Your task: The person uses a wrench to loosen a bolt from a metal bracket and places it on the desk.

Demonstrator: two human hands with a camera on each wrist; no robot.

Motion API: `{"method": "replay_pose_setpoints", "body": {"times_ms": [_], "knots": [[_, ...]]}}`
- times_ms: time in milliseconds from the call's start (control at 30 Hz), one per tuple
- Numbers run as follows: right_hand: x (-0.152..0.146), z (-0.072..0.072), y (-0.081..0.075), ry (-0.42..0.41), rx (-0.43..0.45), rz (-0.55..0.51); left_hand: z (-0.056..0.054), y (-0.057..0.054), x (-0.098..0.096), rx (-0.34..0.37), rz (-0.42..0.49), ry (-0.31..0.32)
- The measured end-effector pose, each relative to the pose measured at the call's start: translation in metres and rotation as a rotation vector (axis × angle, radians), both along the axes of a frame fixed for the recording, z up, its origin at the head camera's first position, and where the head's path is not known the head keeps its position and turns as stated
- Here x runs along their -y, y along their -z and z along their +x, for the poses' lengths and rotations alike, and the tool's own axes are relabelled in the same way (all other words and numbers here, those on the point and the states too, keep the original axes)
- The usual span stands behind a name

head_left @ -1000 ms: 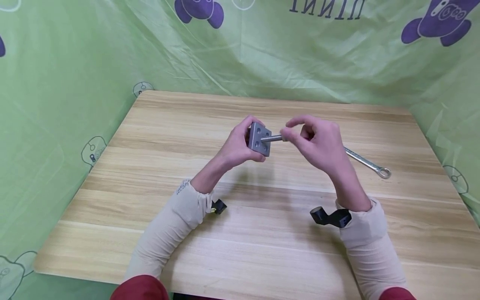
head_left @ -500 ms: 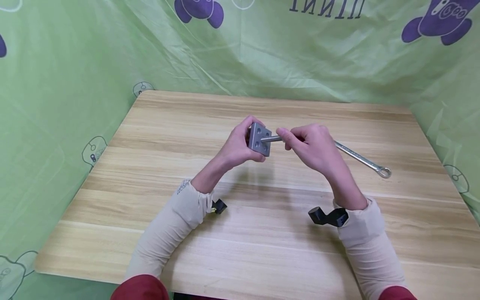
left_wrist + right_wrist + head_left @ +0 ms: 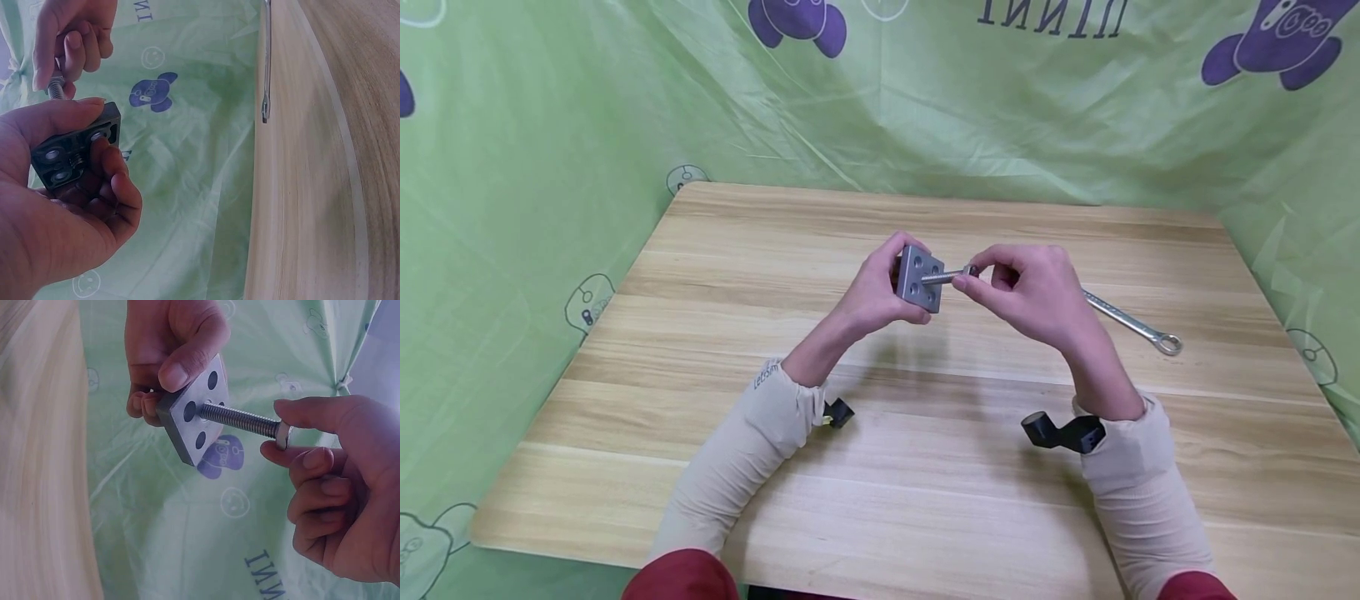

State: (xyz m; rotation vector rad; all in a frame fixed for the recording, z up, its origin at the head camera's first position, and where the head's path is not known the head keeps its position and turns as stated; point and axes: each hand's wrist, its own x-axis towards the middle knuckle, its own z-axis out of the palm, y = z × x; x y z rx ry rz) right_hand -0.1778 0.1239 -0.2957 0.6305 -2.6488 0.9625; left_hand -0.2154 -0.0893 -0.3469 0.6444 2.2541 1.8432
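Note:
My left hand [image 3: 876,287] grips a square grey metal block [image 3: 909,275] by its edges, above the table. Several round holes show on its face in the right wrist view, and a threaded bolt [image 3: 240,419] stands out of the middle one. Thumb and index finger of my right hand [image 3: 1041,292] pinch the hex head [image 3: 283,434] at the bolt's outer end; the other fingers are curled in. From the left wrist view, the block's back [image 3: 75,156] is recessed, with the left fingertips against it.
A combination wrench [image 3: 1127,321] lies on the wooden table [image 3: 760,250] to the right, partly hidden behind my right hand. Black wrist mounts [image 3: 1060,433] stick out from both sleeves. A green printed curtain [image 3: 625,100] surrounds the table's back and sides.
My right hand moved in over the bolt head, turning it, then drew back slightly; the head now shows between the fingertips. My left hand and the block stay in place.

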Motion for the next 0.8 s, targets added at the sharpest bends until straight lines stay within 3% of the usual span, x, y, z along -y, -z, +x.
{"method": "replay_pose_setpoints", "body": {"times_ms": [500,633,800], "knots": [[-0.0015,-0.0019,0.0057,-0.174,-0.262,-0.048,0.0004,-0.0002,-0.001,0.016,0.01,0.002],[-0.0023,-0.0006,0.005,-0.157,-0.218,-0.021,0.0009,-0.0006,-0.0009,0.018,0.007,-0.004],[-0.0014,0.0012,-0.0004,-0.027,-0.034,-0.044,0.0002,-0.0006,-0.0009,0.015,0.009,-0.011]]}}
